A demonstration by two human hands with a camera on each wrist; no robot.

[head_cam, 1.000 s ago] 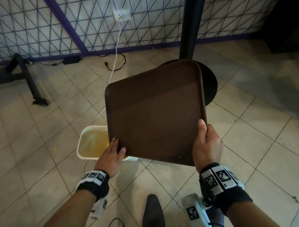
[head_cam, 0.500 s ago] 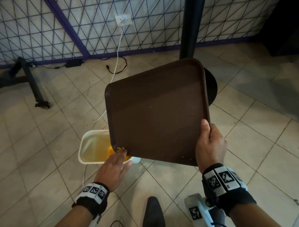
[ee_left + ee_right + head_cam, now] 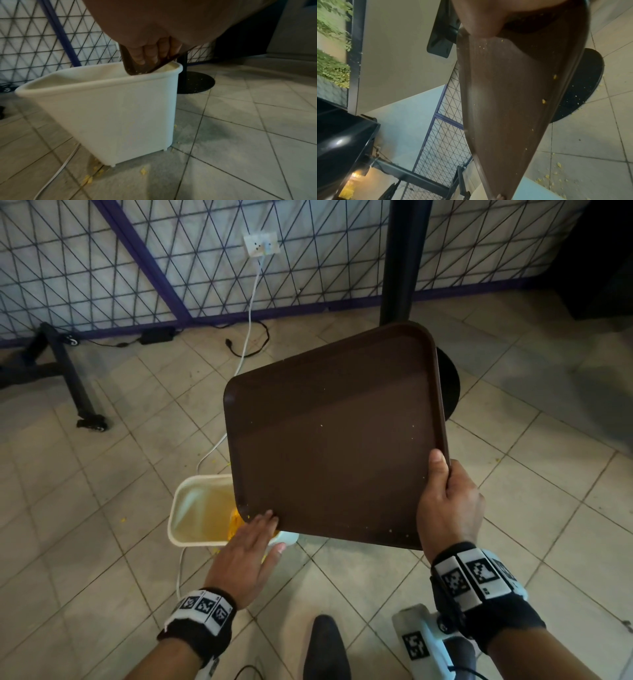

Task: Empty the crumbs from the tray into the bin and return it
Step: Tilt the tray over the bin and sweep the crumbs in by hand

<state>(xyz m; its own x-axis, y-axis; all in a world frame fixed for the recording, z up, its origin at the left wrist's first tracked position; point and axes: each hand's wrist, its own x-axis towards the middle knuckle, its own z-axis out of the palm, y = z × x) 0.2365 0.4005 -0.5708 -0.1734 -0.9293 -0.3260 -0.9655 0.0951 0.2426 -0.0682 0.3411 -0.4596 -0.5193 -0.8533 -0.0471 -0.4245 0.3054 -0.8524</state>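
The brown plastic tray (image 3: 335, 440) is held tilted above the tiled floor (image 3: 102, 542), its lowest corner dipping just inside the rim of the white plastic bin (image 3: 106, 115). A few pale crumbs (image 3: 543, 101) cling to the tray's inner surface, and yellow crumbs lie heaped in the bin's bottom and scattered on the floor around its base. The right hand (image 3: 448, 508) grips the tray's near right corner, thumb pressed along the rim on top and the other fingers out of sight beneath. The left hand (image 3: 246, 553) is flat with straight fingers, whose tips touch the tray's surface at its low corner over the bin. A white cable (image 3: 251, 302) runs from a wall socket (image 3: 260, 244) across the floor past the bin. Behind the tray stands a black pole on a round black base (image 3: 197, 83), in front of a wire-mesh panel (image 3: 102, 261) with a purple frame.
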